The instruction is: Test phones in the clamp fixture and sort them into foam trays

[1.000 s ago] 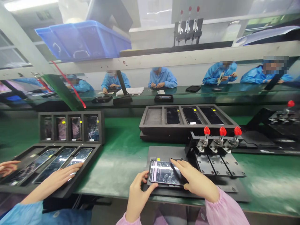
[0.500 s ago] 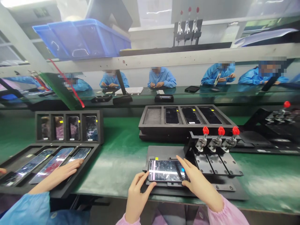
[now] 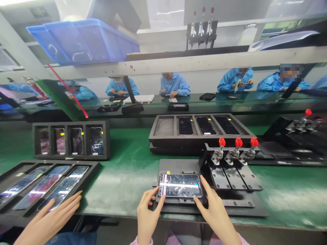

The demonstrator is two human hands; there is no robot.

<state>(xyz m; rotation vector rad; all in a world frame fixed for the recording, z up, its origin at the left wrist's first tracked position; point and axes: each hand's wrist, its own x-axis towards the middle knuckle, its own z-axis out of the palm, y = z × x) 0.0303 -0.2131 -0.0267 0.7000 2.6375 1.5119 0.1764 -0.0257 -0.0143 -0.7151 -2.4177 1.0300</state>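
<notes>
A phone [image 3: 180,185] with a glossy, reflecting screen lies flat on a black fixture plate [image 3: 176,166] at the near edge of the green bench. My left hand [image 3: 147,212] pinches the phone's left end between thumb and fingers. My right hand [image 3: 214,211] grips its right end, index finger along the right edge and thumb at the lower right corner. Both wrists have pink cuffs. Just right of the phone, the fixture carries three red-knobbed toggle clamps [image 3: 236,149] standing up over black press pads.
A black tray [image 3: 163,127] behind the fixture holds three phones. A co-worker's hand [image 3: 51,217] rests on a left tray [image 3: 89,177] with three phones; another tray [image 3: 106,139] stands upright behind. A second clamp jig [image 3: 304,126] sits right. People in blue work beyond.
My right hand slid off the screen to the phone's right end, and the phone settled level on the fixture. The co-worker's hand drew back toward the tray's near edge.
</notes>
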